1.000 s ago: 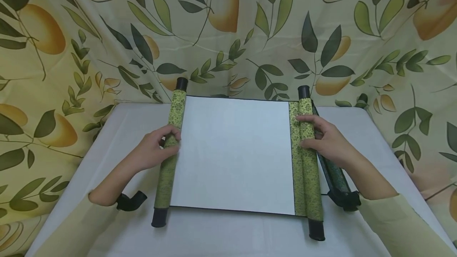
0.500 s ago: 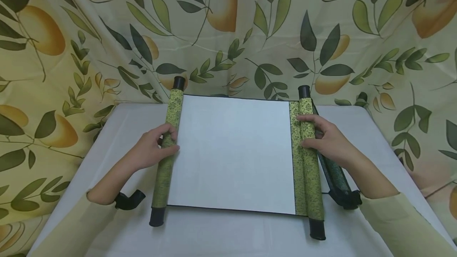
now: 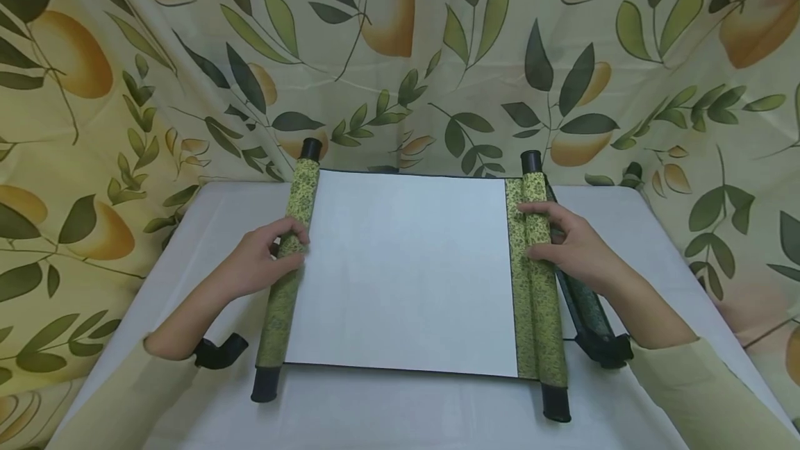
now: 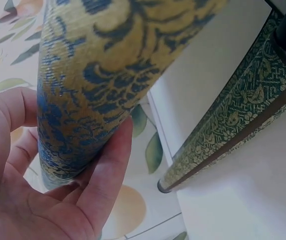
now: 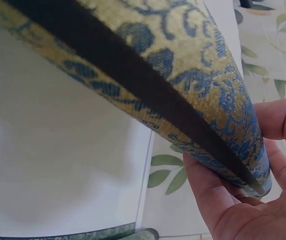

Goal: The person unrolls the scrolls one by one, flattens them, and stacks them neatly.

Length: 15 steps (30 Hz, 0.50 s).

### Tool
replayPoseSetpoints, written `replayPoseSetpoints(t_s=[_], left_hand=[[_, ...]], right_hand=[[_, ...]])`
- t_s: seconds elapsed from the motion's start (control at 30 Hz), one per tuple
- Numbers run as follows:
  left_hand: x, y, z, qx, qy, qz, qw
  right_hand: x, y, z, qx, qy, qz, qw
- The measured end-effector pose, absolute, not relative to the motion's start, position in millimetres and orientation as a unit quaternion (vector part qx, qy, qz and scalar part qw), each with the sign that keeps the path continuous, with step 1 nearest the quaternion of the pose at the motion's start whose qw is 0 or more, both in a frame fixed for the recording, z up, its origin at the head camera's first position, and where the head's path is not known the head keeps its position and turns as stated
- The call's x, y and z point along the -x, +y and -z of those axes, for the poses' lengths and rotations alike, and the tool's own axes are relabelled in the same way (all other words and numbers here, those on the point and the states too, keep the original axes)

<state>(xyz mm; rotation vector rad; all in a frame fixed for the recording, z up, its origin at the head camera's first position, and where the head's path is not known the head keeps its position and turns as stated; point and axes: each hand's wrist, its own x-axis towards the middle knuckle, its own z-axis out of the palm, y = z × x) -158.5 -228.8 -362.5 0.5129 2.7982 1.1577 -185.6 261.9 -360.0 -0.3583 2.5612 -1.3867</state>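
Note:
A scroll with a blank white sheet lies partly unrolled between two rolled ends in yellow-green brocade with black caps. My left hand grips the left roll near its middle, fingers over the far side and thumb on the near side. My right hand holds the right roll the same way, beside a flat brocade strip. Up close in the left wrist view, the brocade roll shows blue floral patterns between thumb and fingers. The right wrist view shows the other roll pinched likewise, with a dark band along it.
A dark green brocade roll with a black end lies to the right, partly hidden by my right hand and the scroll. The white-covered table ends before a leaf-and-fruit printed cloth. Black straps sit at both wrists.
My left hand has moved a little to the left with the left roll, so slightly more white sheet shows. My right hand and its roll have stayed almost in place.

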Motion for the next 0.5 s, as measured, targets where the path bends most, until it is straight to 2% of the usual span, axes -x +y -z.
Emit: replayPoseSetpoints(t_s=[0.5], left_hand=[[157.3,-237.2,364.2,-0.173,0.904,-0.390,0.036]], right_hand=[[185.4,260.5,357.7,0.126,0.868,0.470,0.100]])
